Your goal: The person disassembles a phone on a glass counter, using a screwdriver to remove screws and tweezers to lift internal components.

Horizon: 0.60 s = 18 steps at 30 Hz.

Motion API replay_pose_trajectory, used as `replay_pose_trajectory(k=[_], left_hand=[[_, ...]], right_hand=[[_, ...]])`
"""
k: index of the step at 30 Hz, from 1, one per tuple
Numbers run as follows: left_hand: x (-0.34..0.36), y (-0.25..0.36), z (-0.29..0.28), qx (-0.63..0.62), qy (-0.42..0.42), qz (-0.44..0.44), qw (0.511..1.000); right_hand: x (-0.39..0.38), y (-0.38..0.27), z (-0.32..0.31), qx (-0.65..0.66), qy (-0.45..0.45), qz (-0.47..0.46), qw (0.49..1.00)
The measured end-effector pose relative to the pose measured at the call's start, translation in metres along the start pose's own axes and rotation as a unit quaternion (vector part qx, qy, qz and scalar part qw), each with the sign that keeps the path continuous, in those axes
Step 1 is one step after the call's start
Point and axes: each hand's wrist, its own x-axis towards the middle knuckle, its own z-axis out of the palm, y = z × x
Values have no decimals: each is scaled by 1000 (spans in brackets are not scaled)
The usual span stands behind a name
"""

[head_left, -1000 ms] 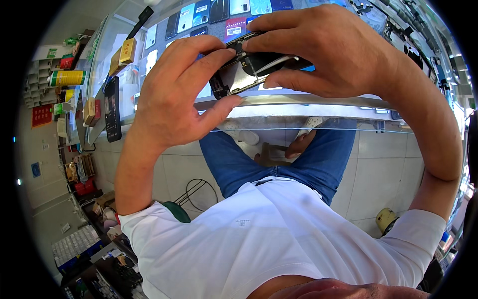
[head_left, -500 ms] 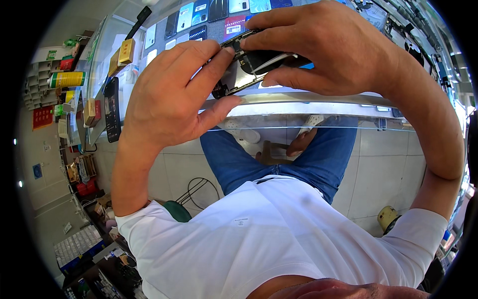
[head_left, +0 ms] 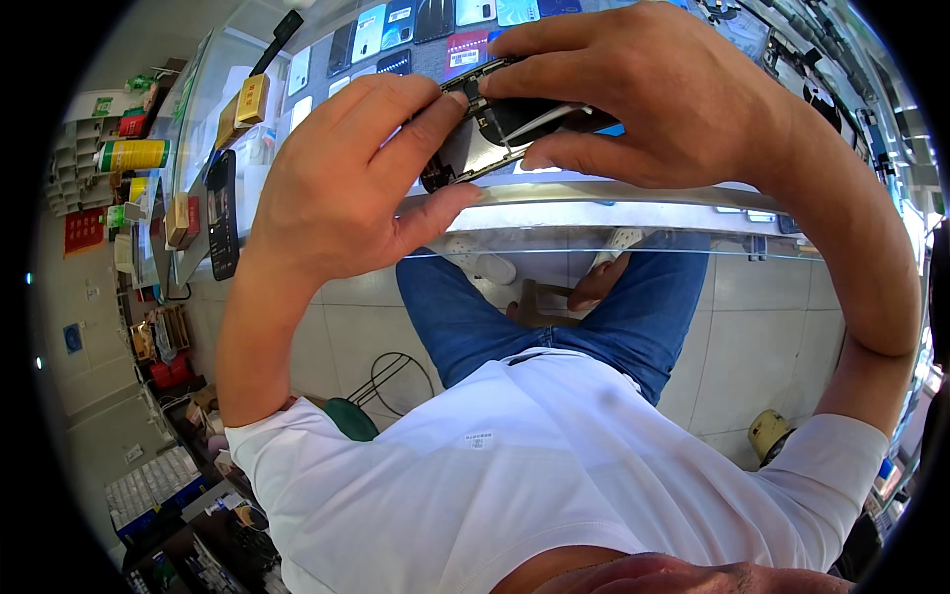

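Note:
An opened phone (head_left: 475, 148) with exposed dark internals and a silvery plate lies tilted over the glass counter (head_left: 623, 198). My left hand (head_left: 351, 173) grips its left end, fingertips on the upper edge and thumb at the lower edge. My right hand (head_left: 633, 99) grips its right part, with index fingertip on the dark internals and thumb along the lower edge. A thin whitish strip or tool (head_left: 539, 124) crosses the phone beside my right fingers; I cannot tell which it is. The fingers partly hide the phone.
Several phones (head_left: 367, 33) lie in rows beyond my hands. Gold boxes (head_left: 251, 99), a black phone part (head_left: 223, 213) and a yellow canister (head_left: 134, 155) are at the left. Electronic parts (head_left: 821, 99) lie at the right. My legs and a wire-framed object (head_left: 396, 381) are below the counter.
My left hand has shifted slightly left since a second ago, and the phone sits a little differently between my fingers. My right hand has moved slightly upward.

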Motion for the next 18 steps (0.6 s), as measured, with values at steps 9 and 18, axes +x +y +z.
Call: replay_pose_trajectory(k=[9,18], left_hand=[[-14,6,12,-75,76,-66,992],[-21,5,25,-102,133,-99,981]], right_hand=[[-1,4,21,-29,119,-46,991],[18,11,21,5,116,-106,988]])
